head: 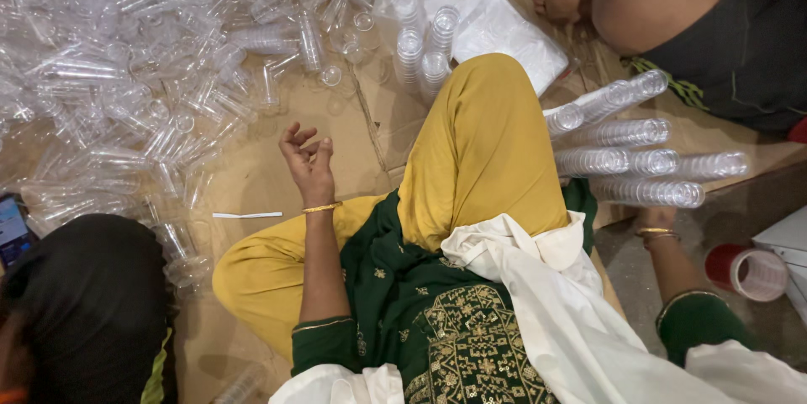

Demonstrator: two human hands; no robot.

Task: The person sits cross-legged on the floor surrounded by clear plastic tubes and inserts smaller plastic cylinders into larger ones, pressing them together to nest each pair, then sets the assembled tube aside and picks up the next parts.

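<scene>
Mustard-yellow trousers (471,152) fill the centre of the frame, under a dark green tunic (420,303) with gold embroidery at lower centre. A white scarf (538,286) drapes across it. Green sleeves with trimmed cuffs, and gold bangles circle the left wrist (321,208) and right wrist (656,234).

Flattened cardboard (252,177) spread as a work floor

A large heap of clear plastic cups (143,42) is spread over the cardboard from nine to twelve o'clock. A thin white strip (246,216) is seen on a bare patch near the centre left. A white plastic bag (496,21) and short upright cup stacks (424,55) are set at twelve to one o'clock. Long cup stacks (639,160) are laid on their sides at three o'clock, and a red tape roll (746,272) is lying on bare grey floor (639,269) at four.
</scene>
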